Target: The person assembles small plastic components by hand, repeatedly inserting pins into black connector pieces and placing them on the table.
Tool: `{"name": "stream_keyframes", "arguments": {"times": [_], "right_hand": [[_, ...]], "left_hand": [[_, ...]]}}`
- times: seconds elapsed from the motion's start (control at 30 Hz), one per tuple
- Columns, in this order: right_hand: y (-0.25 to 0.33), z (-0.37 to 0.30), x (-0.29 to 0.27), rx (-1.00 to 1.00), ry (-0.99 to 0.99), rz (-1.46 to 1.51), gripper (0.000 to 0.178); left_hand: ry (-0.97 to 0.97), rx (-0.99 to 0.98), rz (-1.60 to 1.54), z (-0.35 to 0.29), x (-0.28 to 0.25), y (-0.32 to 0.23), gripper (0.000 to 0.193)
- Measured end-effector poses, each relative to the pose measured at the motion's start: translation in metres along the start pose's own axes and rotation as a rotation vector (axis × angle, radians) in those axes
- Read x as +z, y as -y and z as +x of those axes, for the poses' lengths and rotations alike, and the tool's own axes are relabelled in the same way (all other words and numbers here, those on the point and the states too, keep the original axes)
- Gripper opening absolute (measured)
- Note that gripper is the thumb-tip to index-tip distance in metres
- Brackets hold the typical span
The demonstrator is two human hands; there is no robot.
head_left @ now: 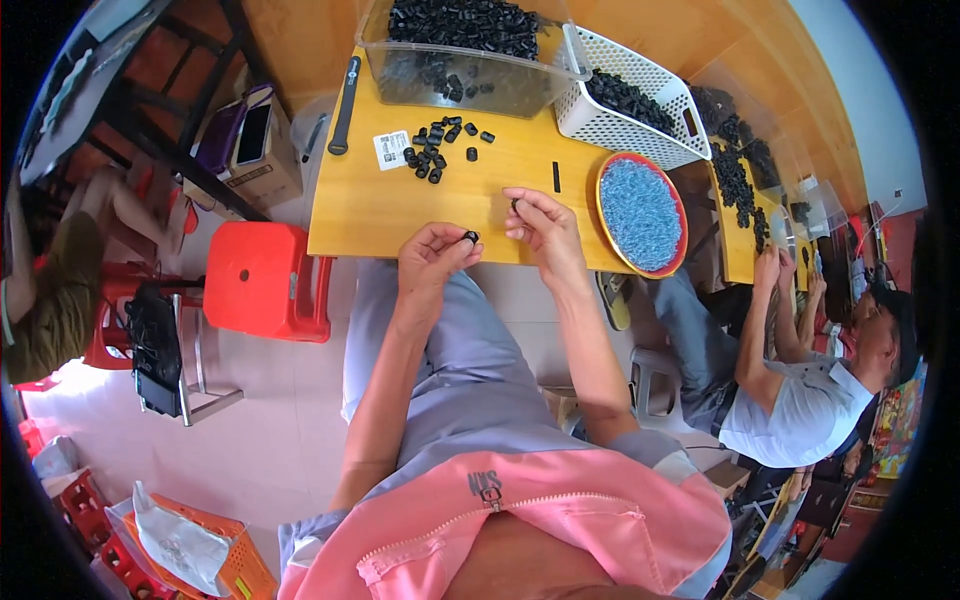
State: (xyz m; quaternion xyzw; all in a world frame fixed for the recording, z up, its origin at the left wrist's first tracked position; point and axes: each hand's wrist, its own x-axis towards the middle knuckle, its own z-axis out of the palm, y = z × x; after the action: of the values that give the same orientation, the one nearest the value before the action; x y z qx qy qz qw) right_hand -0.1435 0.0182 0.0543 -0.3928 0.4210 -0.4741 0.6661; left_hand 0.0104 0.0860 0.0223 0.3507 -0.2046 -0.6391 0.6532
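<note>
- Clock read from between the two hands, twelve pointing away from the wearer
- Left hand (pixel 430 258) at nine, near the edge of the yellow table (pixel 350 215): thumb and forefinger closed in a pinch on a small black part (pixel 470 237), the other fingers curled
- Right hand (pixel 550 232) at two: thumb and forefinger nearly together around a small dark piece (pixel 516 204), remaining fingers loosely bent; the piece's exact shape is too small to tell
- At eleven, loose black cylinders (pixel 440 150) scattered on the table, with a white label (pixel 392 151) just beside them
- Farther out, between ten and eleven, a long dark tool (pixel 345 108) lying on the tabletop
- At twelve, a clear bin (pixel 520 90) holding many more black pieces
- Between one and two, a short black strip (pixel 557 177), and beyond it a white perforated basket (pixel 610 126) with black parts inside
- At three, a red-rimmed bowl (pixel 684 222) full of small bluish pieces (pixel 640 210)
- At nine, well apart from the hands, a red stool (pixel 265 280)
</note>
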Motion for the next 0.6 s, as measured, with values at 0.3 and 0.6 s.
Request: {"name": "stream_keyframes", "arguments": {"times": [0.3,0.6], "right_hand": [[0.005,-0.024,0.0,-0.07,0.182,-0.29,0.018],[-0.001,-0.029,0.006,-0.17,0.153,-0.401,0.012]], "left_hand": [[0.033,0.008,0.01,0.001,0.003,0.008,0.014],[0.067,0.062,0.108,0.003,0.001,0.014,0.013]]}}
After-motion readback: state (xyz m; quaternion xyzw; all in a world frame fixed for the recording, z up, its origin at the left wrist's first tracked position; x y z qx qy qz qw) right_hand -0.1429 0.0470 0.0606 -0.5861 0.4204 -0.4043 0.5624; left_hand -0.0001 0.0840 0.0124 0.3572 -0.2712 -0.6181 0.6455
